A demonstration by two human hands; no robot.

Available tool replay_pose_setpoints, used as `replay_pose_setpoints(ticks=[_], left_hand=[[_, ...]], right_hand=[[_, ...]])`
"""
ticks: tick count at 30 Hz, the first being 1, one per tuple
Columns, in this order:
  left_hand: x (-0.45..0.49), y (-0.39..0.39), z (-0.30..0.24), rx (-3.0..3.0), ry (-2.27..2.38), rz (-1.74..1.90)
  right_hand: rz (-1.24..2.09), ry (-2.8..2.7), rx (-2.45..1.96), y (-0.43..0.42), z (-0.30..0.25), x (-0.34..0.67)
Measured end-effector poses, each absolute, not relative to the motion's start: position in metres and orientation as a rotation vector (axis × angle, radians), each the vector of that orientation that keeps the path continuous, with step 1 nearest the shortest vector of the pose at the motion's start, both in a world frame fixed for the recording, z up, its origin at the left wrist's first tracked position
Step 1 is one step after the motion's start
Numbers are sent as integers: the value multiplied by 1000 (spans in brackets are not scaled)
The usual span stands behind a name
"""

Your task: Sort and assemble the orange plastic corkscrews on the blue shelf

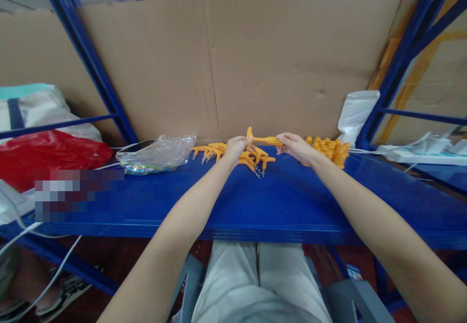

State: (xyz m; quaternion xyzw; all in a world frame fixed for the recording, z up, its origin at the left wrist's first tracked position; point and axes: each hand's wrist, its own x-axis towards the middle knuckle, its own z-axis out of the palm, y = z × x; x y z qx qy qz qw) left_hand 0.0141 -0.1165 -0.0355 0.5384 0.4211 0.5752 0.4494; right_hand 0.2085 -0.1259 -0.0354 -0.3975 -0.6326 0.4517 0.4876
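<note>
In front of me, just above the blue shelf, my left hand (239,147) is closed on the T-shaped end of an orange plastic corkscrew (264,141). From the other side my right hand (290,144) pinches the wider, ribbed end. The piece lies level between both hands; whether it is one part or two joined parts I cannot tell. Under and beside my left hand is a loose heap of orange T-handled corkscrews (257,157) with bare metal spirals. Right behind my right wrist, several orange plastic sleeves (330,149) stand close together.
A clear plastic bag (160,153) with shiny contents lies left of the heap. Further left are a red bag (54,155) and white cables. A cardboard sheet (255,60) closes off the back. On the right stand a white packet (357,114), a blue post and a power strip (412,153).
</note>
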Motion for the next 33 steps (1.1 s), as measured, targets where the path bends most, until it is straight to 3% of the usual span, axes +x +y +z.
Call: replay_pose_setpoints(ticks=[9,15,21,33], left_hand=[[-1,-106,-42,1671,873,1462],[5,-109,-47,1946,798,1340],[15,-115,-47,1843,894,1357],[22,-119,-40,1394,1092,1246]], right_hand=[[1143,-1701,-1026,-132,-33,216],[480,-2256,-1407,-131,-37,216],[-227,-2287,-1646,-129,-42,203],[-726,-2258,-1758,-139,-34,191]])
